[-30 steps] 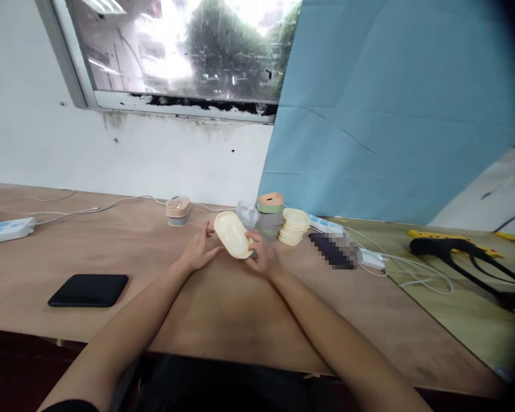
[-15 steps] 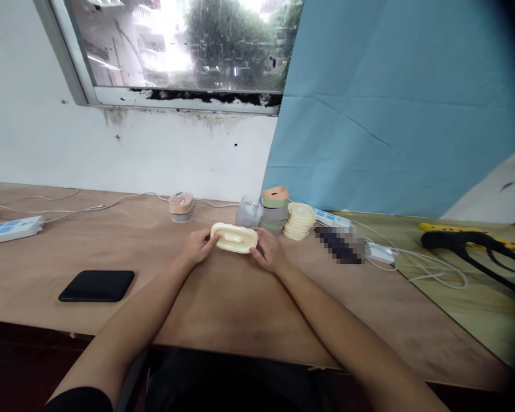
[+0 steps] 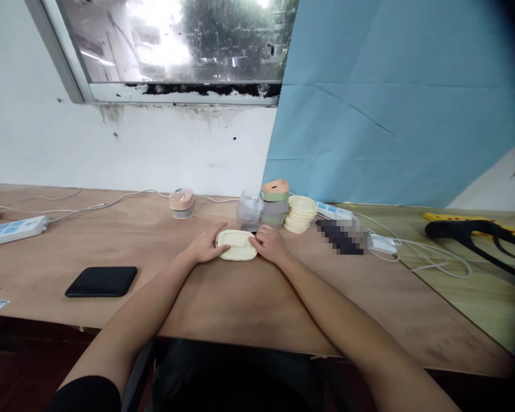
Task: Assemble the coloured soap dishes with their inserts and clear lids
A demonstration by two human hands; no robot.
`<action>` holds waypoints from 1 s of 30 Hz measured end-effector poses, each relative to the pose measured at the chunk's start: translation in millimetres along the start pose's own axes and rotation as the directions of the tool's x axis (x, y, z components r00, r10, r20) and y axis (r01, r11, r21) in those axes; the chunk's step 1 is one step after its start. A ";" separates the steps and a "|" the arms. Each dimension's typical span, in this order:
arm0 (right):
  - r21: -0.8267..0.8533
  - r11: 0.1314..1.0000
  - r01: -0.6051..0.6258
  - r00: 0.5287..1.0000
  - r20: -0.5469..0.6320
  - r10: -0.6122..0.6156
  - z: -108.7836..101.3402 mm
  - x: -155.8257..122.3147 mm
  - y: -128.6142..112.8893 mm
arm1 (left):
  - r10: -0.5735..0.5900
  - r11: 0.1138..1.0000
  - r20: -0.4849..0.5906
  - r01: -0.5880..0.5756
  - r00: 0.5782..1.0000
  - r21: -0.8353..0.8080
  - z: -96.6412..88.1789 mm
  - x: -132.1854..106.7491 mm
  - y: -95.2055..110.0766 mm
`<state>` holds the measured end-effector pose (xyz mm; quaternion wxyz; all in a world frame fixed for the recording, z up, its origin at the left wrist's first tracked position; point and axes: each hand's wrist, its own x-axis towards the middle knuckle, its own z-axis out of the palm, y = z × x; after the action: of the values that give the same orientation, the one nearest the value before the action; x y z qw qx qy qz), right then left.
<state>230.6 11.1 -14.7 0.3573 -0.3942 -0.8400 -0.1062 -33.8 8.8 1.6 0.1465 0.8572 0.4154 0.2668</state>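
Note:
A cream, rounded-rectangular plastic lid (image 3: 237, 249) with a shallow recess lies nearly flat, low over the table in front of me. At its left edge, my left hand (image 3: 203, 246) grips it with the thumb on top, while the index finger points away. My right hand (image 3: 272, 245) holds the opposite edge, its fingers curled and its thumb on the surface. Just behind the right hand stands a stack of similar cream lids (image 3: 299, 214). The underside of the held lid is hidden.
Behind the hands stand clear plastic pieces (image 3: 249, 207) and stacked grey, green and orange containers (image 3: 275, 203). A pink-and-grey box (image 3: 181, 203) is farther left. A black phone (image 3: 102, 281) lies front left. Power strips (image 3: 15, 230) and cables run along both sides; a black-handled tool (image 3: 459, 230) sits right.
The lid has tipped from facing me to lying flatter and has come slightly nearer and to the right. My right fingers have curled more, and my left index finger has lifted away.

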 end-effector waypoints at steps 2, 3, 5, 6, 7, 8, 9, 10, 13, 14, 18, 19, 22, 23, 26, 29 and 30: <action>-0.046 0.998 -0.042 0.999 -0.004 0.042 1.7 -0.4 1.6 | 0.034 0.998 0.101 -0.039 0.994 0.049 -0.2 0.9 3.5; -0.057 0.997 -0.059 0.998 -0.003 0.059 2.0 -0.5 2.0 | 0.042 0.997 0.142 -0.052 0.989 0.065 -0.1 1.5 5.1; -0.061 0.994 -0.091 0.996 0.008 0.092 1.4 -0.6 1.9 | 0.038 0.994 0.186 -0.056 0.982 0.091 0.4 2.4 7.0; -0.059 0.993 -0.107 0.994 0.017 0.108 0.6 -0.5 1.4 | 0.026 0.994 0.189 -0.047 0.982 0.103 0.6 2.8 7.3; -0.054 0.991 -0.122 0.992 0.030 0.124 -0.4 -0.3 0.8 | 0.011 0.993 0.184 -0.033 0.983 0.115 0.9 3.1 7.0; -0.046 0.990 -0.137 0.989 0.045 0.139 -1.5 0.0 -0.1 | -0.002 0.992 0.178 -0.020 0.984 0.125 1.1 3.3 6.3; -0.037 0.988 -0.149 0.987 0.060 0.151 -2.7 0.2 -1.0 | -0.012 0.992 0.171 -0.010 0.985 0.129 1.2 3.5 5.4; -0.026 0.987 -0.158 0.984 0.074 0.160 -3.8 0.4 -1.8 | -0.018 0.992 0.163 -0.003 0.987 0.128 1.3 3.6 4.4; -0.002 0.986 -0.164 0.982 0.096 0.164 -5.9 0.6 -3.0 | -0.014 0.994 0.140 -0.001 0.990 0.108 1.3 3.9 1.4; 0.003 0.987 -0.163 0.983 0.091 0.162 -6.0 0.5 -2.9 | -0.006 0.995 0.137 -0.008 0.991 0.099 1.3 4.0 0.7; 0.045 0.988 -0.149 0.988 0.055 0.147 -3.5 -0.1 0.1 | 0.018 0.997 0.133 -0.027 0.991 0.065 1.0 3.5 -1.3; 0.061 0.987 -0.146 0.988 0.050 0.143 -2.5 -0.3 1.1 | 0.020 0.998 0.135 -0.028 0.991 0.057 0.9 3.2 -1.5; 0.095 0.985 -0.141 0.989 0.060 0.136 -0.7 -0.7 3.8 | 0.020 0.999 0.150 -0.027 0.989 0.041 0.7 2.2 -1.7; 0.101 0.985 -0.141 0.989 0.068 0.134 -0.7 -0.9 4.4 | 0.022 0.999 0.150 -0.028 0.988 0.038 0.8 1.9 -1.6; 0.108 0.983 -0.151 0.986 0.089 0.141 -2.4 -1.4 5.2 | 0.019 0.999 0.142 -0.024 0.990 0.032 1.7 1.7 -1.1; 0.115 0.984 -0.140 0.985 0.114 0.127 -4.9 -2.3 5.2 | -0.003 0.999 0.119 -0.002 0.993 0.042 3.7 2.2 -0.9; 0.120 0.985 -0.121 0.987 0.123 0.106 -5.3 -2.7 5.2 | -0.008 0.999 0.104 0.003 0.995 0.052 4.6 2.5 -1.2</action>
<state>238.3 10.5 -13.2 0.3379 -0.4234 -0.8405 -0.0090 -30.6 11.4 -1.8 0.1466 0.8723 0.4164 0.2104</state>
